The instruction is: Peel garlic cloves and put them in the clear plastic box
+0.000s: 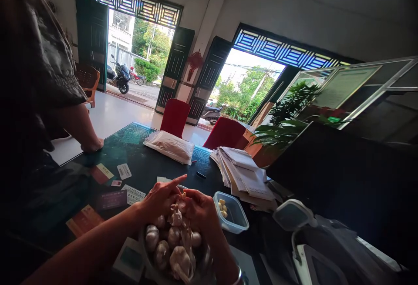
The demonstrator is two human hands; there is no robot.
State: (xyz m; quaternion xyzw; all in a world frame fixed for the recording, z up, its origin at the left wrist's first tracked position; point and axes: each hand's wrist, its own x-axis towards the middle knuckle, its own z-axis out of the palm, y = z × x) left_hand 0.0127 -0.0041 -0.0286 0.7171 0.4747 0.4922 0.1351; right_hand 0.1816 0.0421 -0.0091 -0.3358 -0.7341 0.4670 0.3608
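Above a round bowl (pixel 143 250) heaped with garlic bulbs (pixel 180 261), my two hands meet at a small garlic clove (pixel 184 195). My left hand (pixel 161 198) pinches at the clove with its index finger stretched out past it. From the other side, my right hand (pixel 201 209) grips it between thumb and fingers. Papery garlic skin (pixel 176 217) hangs just beneath my fingers, partly hidden by them. Right of my hands stands a clear plastic container (pixel 240 215) with several peeled cloves (pixel 223 206) at its left side.
Cards (pixel 124 172) lie on the dark table (pixel 130 145) to the left. Farther back are a plastic-wrapped packet (pixel 171 145), a pen (pixel 201 175) and stacked papers (pixel 243 169). A monitor (pixel 342 180) and telephone (pixel 320 241) crowd the right. Someone's hand (pixel 93 144) rests on the table's left edge.
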